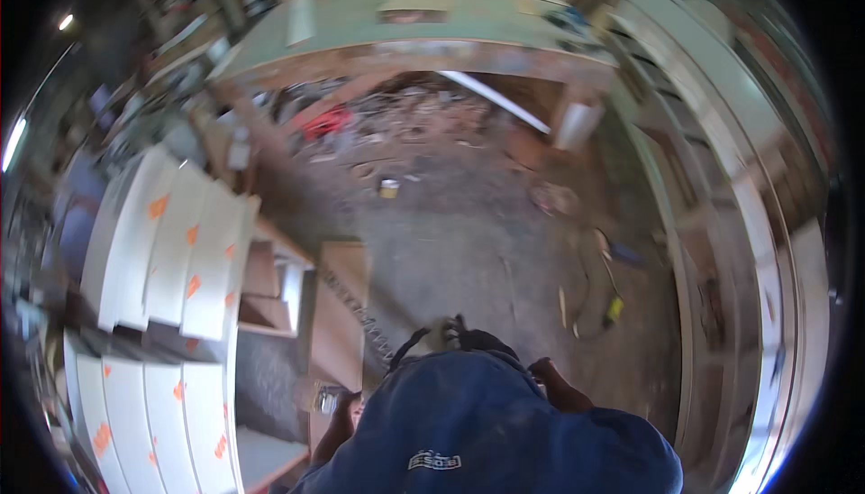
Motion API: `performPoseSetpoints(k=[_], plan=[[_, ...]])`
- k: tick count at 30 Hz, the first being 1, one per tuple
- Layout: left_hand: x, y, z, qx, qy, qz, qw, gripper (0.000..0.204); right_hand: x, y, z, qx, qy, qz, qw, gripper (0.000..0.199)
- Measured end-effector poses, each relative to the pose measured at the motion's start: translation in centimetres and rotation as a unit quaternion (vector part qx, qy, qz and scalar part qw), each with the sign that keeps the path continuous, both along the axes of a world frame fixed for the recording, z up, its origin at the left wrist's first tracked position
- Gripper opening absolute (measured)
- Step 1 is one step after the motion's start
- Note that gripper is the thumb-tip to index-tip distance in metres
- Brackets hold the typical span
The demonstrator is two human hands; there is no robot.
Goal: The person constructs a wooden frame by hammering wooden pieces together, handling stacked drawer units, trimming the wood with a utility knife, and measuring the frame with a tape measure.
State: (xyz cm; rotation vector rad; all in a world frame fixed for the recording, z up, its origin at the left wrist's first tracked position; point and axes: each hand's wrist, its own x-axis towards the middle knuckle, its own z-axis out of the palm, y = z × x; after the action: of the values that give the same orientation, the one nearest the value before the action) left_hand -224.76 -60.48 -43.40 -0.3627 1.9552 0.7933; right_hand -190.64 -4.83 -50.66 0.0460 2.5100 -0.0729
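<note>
- Head view: left hand (pixel 345 407) low in the scene, left of the blue garment (pixel 491 422), against a small silvery item (pixel 325 398); blur and angle hide the fingers, cannot tell if gripping or only touching.
- Silvery item lies at the left hand's outer side, over the near end of a brown board (pixel 339 336).
- Dark, jagged strip (pixel 351 301) along the board's right edge.
- Right hand (pixel 544 371) at the garment's right side, partly covered by it; cannot tell whether spread or pinching.
- White panels (pixel 167 246) with orange marks, in two groups left of the board.
- Floor (pixel 441 255): small yellow-and-white container (pixel 388 188) toward the tabletop (pixel 351 25); yellow-green item (pixel 614 310) near the floor's right edge, a blue one (pixel 623 254) beyond it.
- Under the tabletop's front edge: scattered debris (pixel 423 115), red item (pixel 328 123) to its left, slanting white strip (pixel 496 102) toward the right corner.
</note>
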Motion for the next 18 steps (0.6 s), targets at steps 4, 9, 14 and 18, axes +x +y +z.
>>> performPoseSetpoints(k=[4, 9, 14, 18], plan=[[-2.7, -1.9, 1.5, 0.013, -0.035, 0.256, 0.966, 0.04, -20.3, 7.3, 4.1, -0.299, -0.176, -0.507, 0.789, 0.012], [-8.3, 2.3, 5.9, 0.135, 0.02, 0.441, 0.887, 0.042, -44.2, 10.4, 11.0, -0.281, 0.03, -0.312, 0.907, 0.028], [-18.6, -0.1, 11.3, 0.252, 0.245, 0.519, 0.779, 0.035, -64.6, -1.1, 21.2, -0.54, 0.06, -0.461, 0.701, 0.024], [-27.3, -3.7, 21.5, 0.24, 0.395, 0.598, 0.655, 0.031, -75.5, -10.0, 29.9, -0.628, 0.01, -0.344, 0.698, 0.025]])
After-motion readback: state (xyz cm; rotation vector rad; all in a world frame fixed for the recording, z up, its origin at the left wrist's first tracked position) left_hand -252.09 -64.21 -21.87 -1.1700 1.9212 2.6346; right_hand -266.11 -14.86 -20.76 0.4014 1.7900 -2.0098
